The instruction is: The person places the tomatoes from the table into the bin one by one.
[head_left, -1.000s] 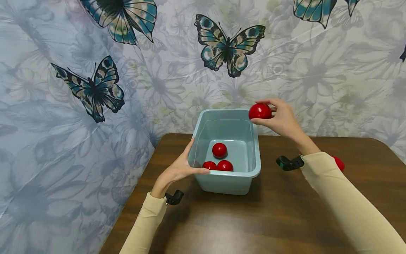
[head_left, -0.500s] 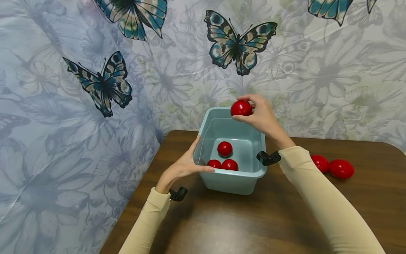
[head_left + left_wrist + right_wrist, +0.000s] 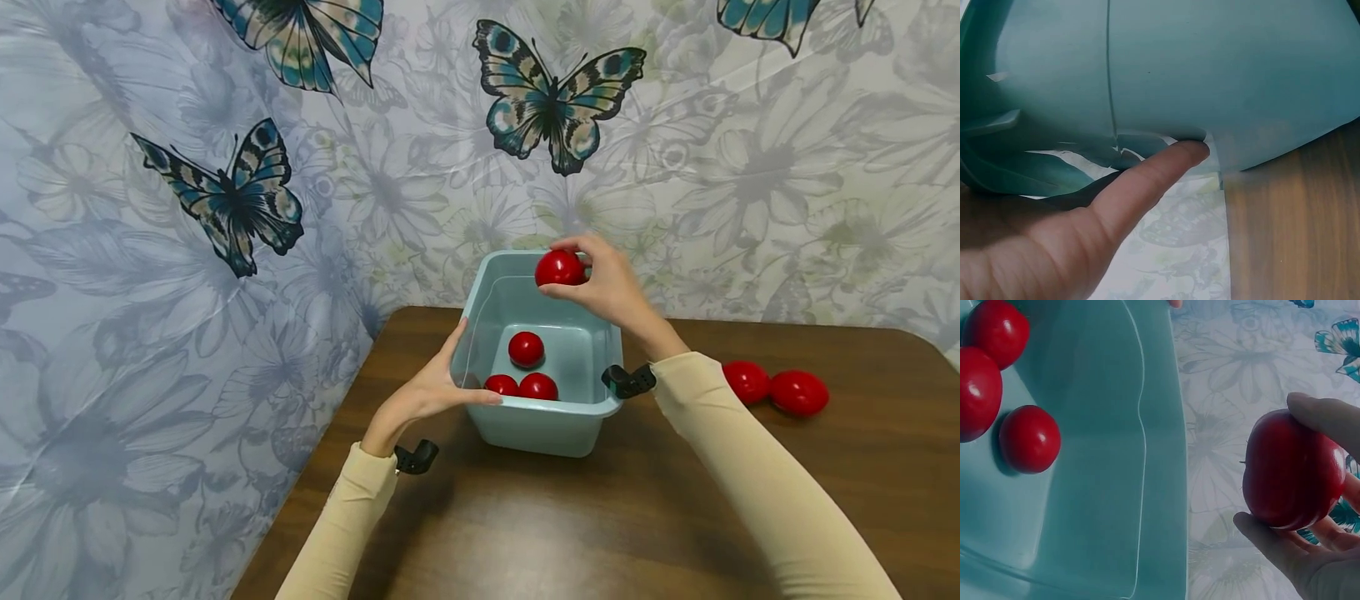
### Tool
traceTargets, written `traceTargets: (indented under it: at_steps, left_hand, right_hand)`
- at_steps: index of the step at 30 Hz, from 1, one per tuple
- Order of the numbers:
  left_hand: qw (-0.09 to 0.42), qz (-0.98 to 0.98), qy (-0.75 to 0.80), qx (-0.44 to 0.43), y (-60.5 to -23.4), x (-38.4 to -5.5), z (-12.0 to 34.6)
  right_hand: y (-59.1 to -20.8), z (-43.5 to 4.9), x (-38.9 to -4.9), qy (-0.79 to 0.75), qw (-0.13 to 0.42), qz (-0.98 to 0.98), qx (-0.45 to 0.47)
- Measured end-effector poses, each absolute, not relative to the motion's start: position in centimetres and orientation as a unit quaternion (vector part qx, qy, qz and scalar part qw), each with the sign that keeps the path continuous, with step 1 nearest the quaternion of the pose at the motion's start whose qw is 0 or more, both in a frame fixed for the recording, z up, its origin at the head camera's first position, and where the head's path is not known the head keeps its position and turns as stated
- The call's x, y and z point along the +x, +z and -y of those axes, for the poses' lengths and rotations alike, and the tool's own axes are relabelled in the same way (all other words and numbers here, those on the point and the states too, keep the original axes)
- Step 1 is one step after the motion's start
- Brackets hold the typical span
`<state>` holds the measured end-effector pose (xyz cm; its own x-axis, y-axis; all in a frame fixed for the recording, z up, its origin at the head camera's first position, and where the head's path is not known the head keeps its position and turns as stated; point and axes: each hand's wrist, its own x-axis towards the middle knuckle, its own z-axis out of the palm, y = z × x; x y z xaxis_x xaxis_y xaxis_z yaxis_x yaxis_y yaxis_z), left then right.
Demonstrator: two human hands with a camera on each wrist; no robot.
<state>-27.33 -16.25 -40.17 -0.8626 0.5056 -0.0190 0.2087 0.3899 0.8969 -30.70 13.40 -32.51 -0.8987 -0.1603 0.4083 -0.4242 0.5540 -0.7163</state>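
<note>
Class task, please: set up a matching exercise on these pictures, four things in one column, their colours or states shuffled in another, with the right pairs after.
1. Right grip
2. Left grip
3. Tub
4. Table

A. Brown, with two round red items visible on it
B. Holding one round red item
C. Touching the tub, with no red item held
D. Pale blue-green, with three round red items inside

Pairs: 1-B, 2-C, 3-D, 4-A

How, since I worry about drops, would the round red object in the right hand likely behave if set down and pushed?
The round red object would probably roll, given its curved sides, though its uneven outline seen up close might make it wobble. Its glossy surface suggests it could be slippery. It seems fairly stiff: no clear dent shows beside the fingers.
</note>
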Motion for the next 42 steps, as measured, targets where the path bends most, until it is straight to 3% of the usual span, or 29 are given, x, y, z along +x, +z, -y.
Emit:
traceTargets:
  at_steps: [19,26,35,42]
  left_hand:
    - [0.151,-0.793,0.532,0.256,-40.6,-28.2,14.1]
    - [0.152,-0.803,0.520,0.248,-40.5,-28.3,13.5]
    - [0.150,-0.822,0.503,0.220,-40.4,-28.2,13.9]
    - [0.149,-0.822,0.510,0.205,-40.2,-27.4,15.8]
  right_hand:
    - [-32.7,-16.0,-29.8,0.457,0.091,0.854,0.231]
    - [-32.9,-18.5,-29.1,0.510,0.101,0.820,0.237]
    - [-33.4,-25.7,-26.5,0.523,0.127,0.828,0.158]
    - [-36.6,-32.8,-23.0,0.513,0.136,0.845,0.067]
